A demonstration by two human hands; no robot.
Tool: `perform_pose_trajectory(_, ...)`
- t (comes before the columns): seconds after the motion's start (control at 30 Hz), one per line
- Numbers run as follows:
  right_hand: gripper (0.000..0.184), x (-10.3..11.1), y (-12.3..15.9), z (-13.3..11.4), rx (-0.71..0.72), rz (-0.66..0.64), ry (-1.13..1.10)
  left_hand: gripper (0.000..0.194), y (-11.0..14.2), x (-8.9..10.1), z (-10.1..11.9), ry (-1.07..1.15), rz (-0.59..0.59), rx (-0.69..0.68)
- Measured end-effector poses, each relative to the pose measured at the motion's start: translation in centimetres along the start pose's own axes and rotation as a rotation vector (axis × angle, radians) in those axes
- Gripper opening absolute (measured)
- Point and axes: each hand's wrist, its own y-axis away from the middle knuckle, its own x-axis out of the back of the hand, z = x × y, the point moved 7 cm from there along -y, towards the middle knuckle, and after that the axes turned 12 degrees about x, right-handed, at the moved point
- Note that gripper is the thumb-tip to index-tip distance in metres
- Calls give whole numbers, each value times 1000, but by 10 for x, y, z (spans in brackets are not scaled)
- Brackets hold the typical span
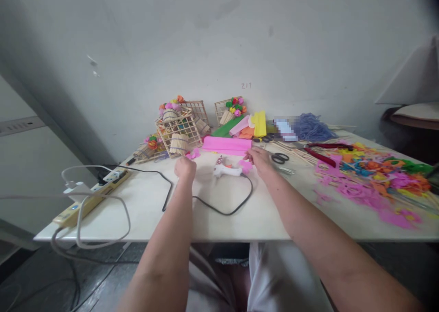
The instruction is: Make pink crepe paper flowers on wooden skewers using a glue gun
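My left hand [185,167] is closed on the table, fingers curled, just below some pink paper pieces [193,154]; what its fingers hold, if anything, is hidden. My right hand [259,159] has its fingertips drawn together beside a pink paper cutout [246,166]; whether it grips this piece is unclear. Between the hands lies a white glue gun [226,171], its black cord looping toward me. A folded sheet of bright pink crepe paper [227,145] stretches behind it.
Stick racks with bundled-stick pots [179,144] and paper flowers stand at the back. Black-handled scissors [280,158], red-handled pliers [320,156] and colorful paper scraps [370,191] lie right. A power strip [92,198] with cables runs along the left edge. Blue yarn [313,127] sits by the wall.
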Motion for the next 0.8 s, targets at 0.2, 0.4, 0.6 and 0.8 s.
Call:
perform_pose_trajectory(0.2,22,0,-6,2,132,-143,405,27,-11,-1,-15,-141,32,87)
perform_pose_trajectory(0.4,25,4,-8,-10,175,-211,728,26,-15,-5,-15,-265,63,54)
perform_pose_trajectory(0.6,24,4,-14,-10,168,-341,913,24,-12,6,8,-204,190,-77)
perform_pose_trajectory(0.8,22,7,-17,-8,167,-337,786,29,13,0,54,8,52,-177)
